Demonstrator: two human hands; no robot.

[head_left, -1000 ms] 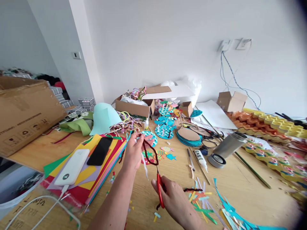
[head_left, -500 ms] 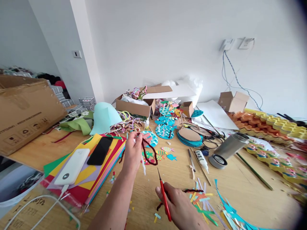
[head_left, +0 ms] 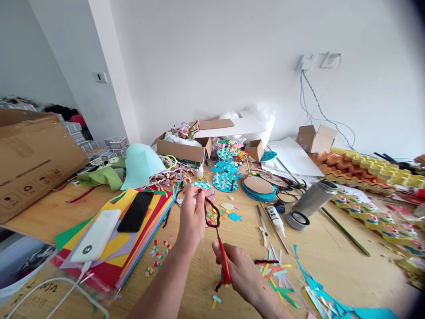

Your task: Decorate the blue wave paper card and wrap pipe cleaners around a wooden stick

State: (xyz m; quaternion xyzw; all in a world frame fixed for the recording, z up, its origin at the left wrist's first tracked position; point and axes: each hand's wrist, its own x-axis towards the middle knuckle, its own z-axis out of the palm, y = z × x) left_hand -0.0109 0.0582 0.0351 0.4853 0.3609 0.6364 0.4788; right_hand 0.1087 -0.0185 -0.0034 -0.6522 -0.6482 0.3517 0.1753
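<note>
Nearest us, our right hand [head_left: 241,268] is curled round the red handles of the scissors [head_left: 224,261], hiding most of the grip; the blades show as one thin dark line, so we cannot tell how far apart they stand. Beside it lie paper strips [head_left: 282,283], some cut off by the bottom edge. Just ahead, our left hand [head_left: 191,215] pinches a dark yarn loop [head_left: 218,217], its upper end hidden among the fingers. The loop hangs above the table, right at the scissors' tip; whether they touch we can't make out. Past it lie paper fish [head_left: 235,217], partly covered by the yarn. Farther off, the egg trays [head_left: 368,166] run out to the blurred right edge, and a flower box [head_left: 182,149] stands by the wall.
</note>
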